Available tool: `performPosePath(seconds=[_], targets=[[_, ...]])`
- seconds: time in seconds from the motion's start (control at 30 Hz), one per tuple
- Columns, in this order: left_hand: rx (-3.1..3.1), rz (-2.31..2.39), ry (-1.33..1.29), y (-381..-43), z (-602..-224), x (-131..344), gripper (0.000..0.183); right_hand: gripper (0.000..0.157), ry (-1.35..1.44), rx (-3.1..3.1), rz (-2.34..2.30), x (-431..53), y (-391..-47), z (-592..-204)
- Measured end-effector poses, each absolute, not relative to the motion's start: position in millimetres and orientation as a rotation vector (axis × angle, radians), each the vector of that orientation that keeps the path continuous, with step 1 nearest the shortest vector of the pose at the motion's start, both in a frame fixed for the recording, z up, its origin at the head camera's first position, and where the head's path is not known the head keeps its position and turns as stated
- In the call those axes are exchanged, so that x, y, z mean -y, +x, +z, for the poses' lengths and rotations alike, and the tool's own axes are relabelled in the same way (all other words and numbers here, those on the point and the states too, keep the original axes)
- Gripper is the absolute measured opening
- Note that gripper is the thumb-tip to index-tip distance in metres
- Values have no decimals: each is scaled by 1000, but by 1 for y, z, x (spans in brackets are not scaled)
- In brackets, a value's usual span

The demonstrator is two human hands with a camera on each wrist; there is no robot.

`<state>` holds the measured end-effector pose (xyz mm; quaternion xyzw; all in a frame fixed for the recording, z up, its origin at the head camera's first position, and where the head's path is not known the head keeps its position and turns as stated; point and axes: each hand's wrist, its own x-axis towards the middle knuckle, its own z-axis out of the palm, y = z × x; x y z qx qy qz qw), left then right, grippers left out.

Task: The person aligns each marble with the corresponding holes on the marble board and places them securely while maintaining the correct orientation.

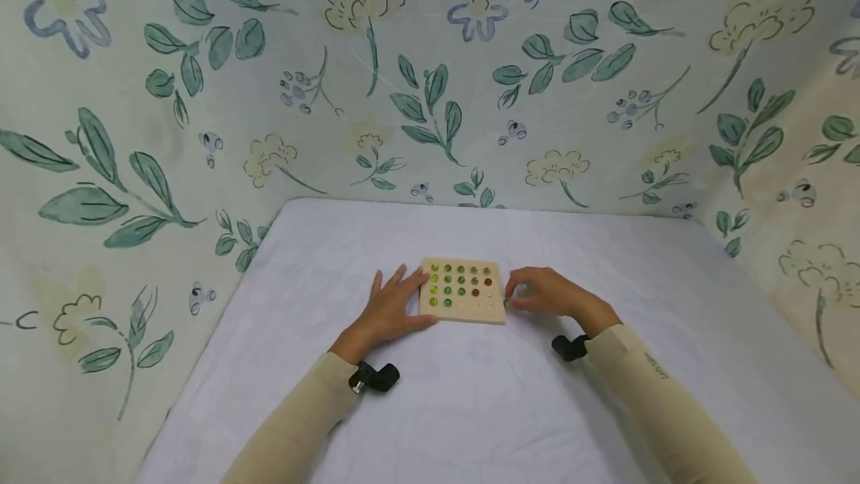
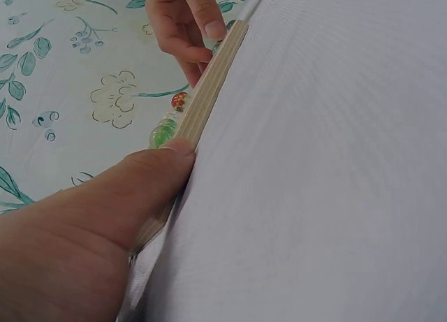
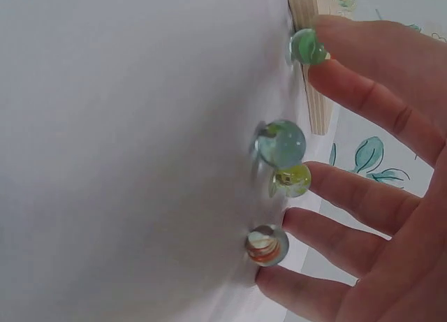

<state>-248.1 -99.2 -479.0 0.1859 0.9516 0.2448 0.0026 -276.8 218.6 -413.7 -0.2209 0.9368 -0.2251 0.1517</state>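
A light wooden board with rows of round hollows lies on the table, glass marbles filling many of them. My left hand spreads over its left side, with the thumb along the front edge and a fingertip at the upper left. By the board's right edge, my right hand pinches a green marble between thumb and index finger. Below its other fingers, a pale blue marble, a yellow marble and an orange-striped marble are on the cloth.
White cloth covers the table. Floral fabric hangs behind it and along the sides. A dark wrist camera sits at the left cuff, another wrist camera at the right. Several hollows at the board's front right hold no marble.
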Motion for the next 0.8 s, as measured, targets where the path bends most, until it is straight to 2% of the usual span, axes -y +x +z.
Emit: performPosePath(seconds=[0.8], targets=[[-2996,774,621,-245,-476,100,85,8,-633,-2731,-509,-210,-283,-418]])
